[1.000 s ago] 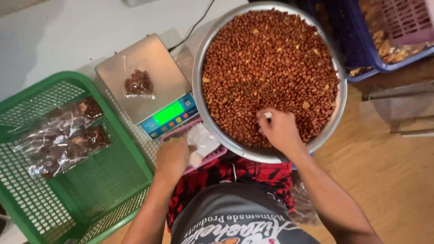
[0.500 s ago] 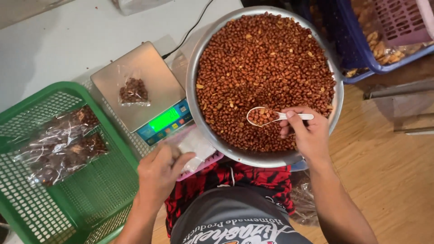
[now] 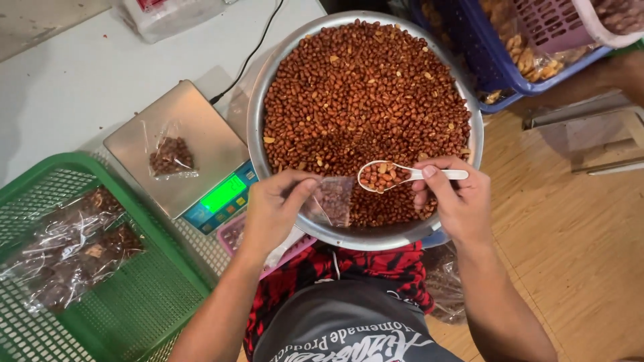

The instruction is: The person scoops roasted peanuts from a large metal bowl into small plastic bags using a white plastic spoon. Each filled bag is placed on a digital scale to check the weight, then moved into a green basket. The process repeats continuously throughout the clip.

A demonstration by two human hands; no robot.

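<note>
While the right hand (image 3: 456, 201) pinches a white spoon (image 3: 402, 175) heaped with peanuts, its grip closed on the handle, the left hand (image 3: 272, 211) holds a small clear bag (image 3: 332, 200) just beside the spoon's bowl, over the metal basin (image 3: 258, 100).

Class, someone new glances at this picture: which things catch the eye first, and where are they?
The big round metal basin of red-brown peanuts fills the top centre. Over its near rim, the right hand holds a white plastic spoon beside the small clear bag in the left hand. A green plastic basket sits lower left.
</note>
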